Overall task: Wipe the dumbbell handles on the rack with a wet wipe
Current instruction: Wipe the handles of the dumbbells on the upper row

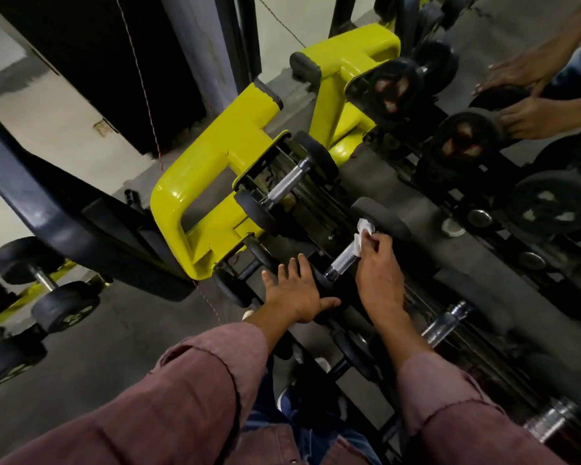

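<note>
Dim indoor light, overall underexposed. Yellow rack frame (pixel 212 169) carries soft glare streaks; chrome dumbbell handle (pixel 344 260) shows small highlights. Deep shadow under the rack's right edge. Strong wide-angle bending at frame edges; sleeves (pixel 168 397) and far corners look soft.

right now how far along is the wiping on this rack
Nothing shows as finished; a single frame cannot tell wiped handles from unwiped. In hand: the right hand presses the wet wipe on one dumbbell handle while the left hand steadies its near head. Left: the next handle and the chrome one.
</note>
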The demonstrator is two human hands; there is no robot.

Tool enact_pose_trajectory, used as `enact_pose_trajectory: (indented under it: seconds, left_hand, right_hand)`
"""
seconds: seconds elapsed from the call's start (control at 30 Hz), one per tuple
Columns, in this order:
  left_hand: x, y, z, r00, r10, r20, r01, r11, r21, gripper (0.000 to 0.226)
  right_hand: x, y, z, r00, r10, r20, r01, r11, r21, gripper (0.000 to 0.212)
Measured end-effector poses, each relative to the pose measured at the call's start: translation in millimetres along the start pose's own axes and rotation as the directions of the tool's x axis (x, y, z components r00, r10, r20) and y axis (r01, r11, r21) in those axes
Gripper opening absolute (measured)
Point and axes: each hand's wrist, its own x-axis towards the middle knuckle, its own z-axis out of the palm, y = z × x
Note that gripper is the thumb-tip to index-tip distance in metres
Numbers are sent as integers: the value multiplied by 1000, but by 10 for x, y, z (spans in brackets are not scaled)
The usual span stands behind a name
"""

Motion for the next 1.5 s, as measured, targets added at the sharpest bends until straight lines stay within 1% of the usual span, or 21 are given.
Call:
enact_pose_trajectory:
  seconds: [0.1,0.17,0.23,0.33,0.43,0.5,0.57,0.67,0.8,0.87,0.93,0.97,1.0,1.1,1.17,1.23,1.3,1.37,1.4,1.47,1.5]
  left_hand:
    - [24,-8,-6,1000,6,6,-6,1000,3,125]
    - [29,-5,-1,1000,12,7,-12,1000,6,125]
    - [30,-11,10,1000,20,1,-20,1000,10,125]
    - [27,-24,18,1000,21,1,-21,1000,-3,126]
    - [38,-28,15,1000,23,3,-23,1000,-5,126]
    - [42,-28,15,1000,24,5,-24,1000,-2,126]
    - [48,-30,14,1000,24,4,-24,1000,1,126]
    - [44,-35,17,1000,28,7,-28,1000,-4,125]
    - [27,-25,11,1000,20,3,-20,1000,2,125]
    - [21,-17,8,1000,20,2,-20,1000,4,124]
    - [16,-19,3,1000,20,3,-20,1000,1,124]
    - [14,-21,1,1000,19,3,-19,1000,0,124]
    - [17,-22,1,1000,20,4,-20,1000,2,124]
    - [19,-16,-9,1000,25,5,-25,1000,5,124]
    - [18,-16,-9,1000,27,0,-27,1000,3,124]
    - [10,-15,-8,1000,28,1,-28,1000,4,124]
    - [6,-14,-10,1000,27,4,-27,1000,4,124]
    - [7,-15,-7,1000,23,0,-23,1000,4,125]
    - [8,-18,-4,1000,22,-1,-22,1000,4,125]
    - [16,-26,7,1000,23,-1,-23,1000,5,126]
    - [21,-28,16,1000,25,-3,-25,1000,4,126]
  right_hand:
    - [-35,-92,91,983,179,-32,-176,982,65,39]
    - [-45,-105,149,968,244,-57,-237,966,105,42]
    - [-46,-135,132,946,320,-51,-303,931,204,41]
    - [-31,-128,88,940,334,-69,-310,920,239,32]
    - [0,-53,104,919,392,-28,-381,907,180,28]
    - [21,2,125,906,424,12,-416,883,217,28]
    - [52,36,111,881,470,60,-459,815,354,27]
    - [135,129,96,825,555,106,-513,658,550,25]
    - [199,89,120,767,626,139,-552,535,640,21]
    - [167,63,167,742,637,209,-574,443,688,16]
    - [96,68,215,712,618,332,-605,300,738,12]
    - [53,87,232,704,590,395,-625,252,739,8]
    - [9,107,244,703,549,452,-650,239,722,6]
    - [-87,143,206,699,400,592,-709,283,646,6]
    - [-66,159,186,703,351,619,-710,293,640,9]
    - [11,187,188,711,388,587,-697,270,665,13]
    - [106,218,180,720,452,527,-657,198,727,20]
    - [185,234,171,718,483,501,-615,103,782,24]
    - [203,231,165,709,482,515,-611,55,790,23]
    - [197,216,165,662,470,584,-652,-24,758,24]
    - [173,214,177,634,457,624,-692,-25,722,23]
